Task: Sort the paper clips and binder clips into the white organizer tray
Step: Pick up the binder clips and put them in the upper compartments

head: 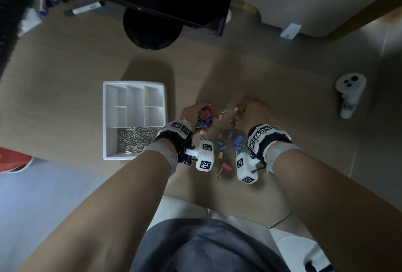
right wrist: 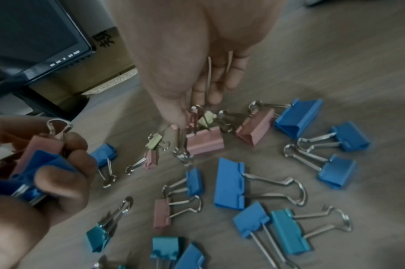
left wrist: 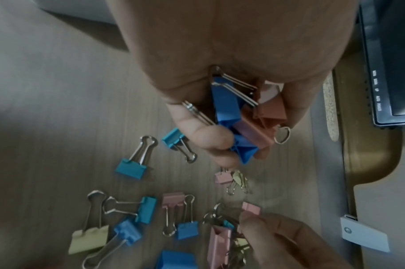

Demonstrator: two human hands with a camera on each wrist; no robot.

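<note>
Leftmost on the wooden desk (head: 65, 80) sits the white organizer tray (head: 106, 119), its upper compartments bare and its long near compartment heaped with silver paper clips (head: 136, 139). Just right of the tray, the left hand (head: 192, 112) has its fingers curled round a bunch of blue and pink binder clips (left wrist: 240, 116), clamped in the fist above the desk. Between the two hands, loose binder clips (right wrist: 230, 183) in blue, teal, pink and yellow lie scattered on the wood. Next, the right hand (head: 253, 112) reaches down into that scatter, thumb and fingertips pinched together on the wire handles of a pink binder clip (right wrist: 204, 140). Far right, a white controller (head: 350, 93) lies well apart from everything.
</note>
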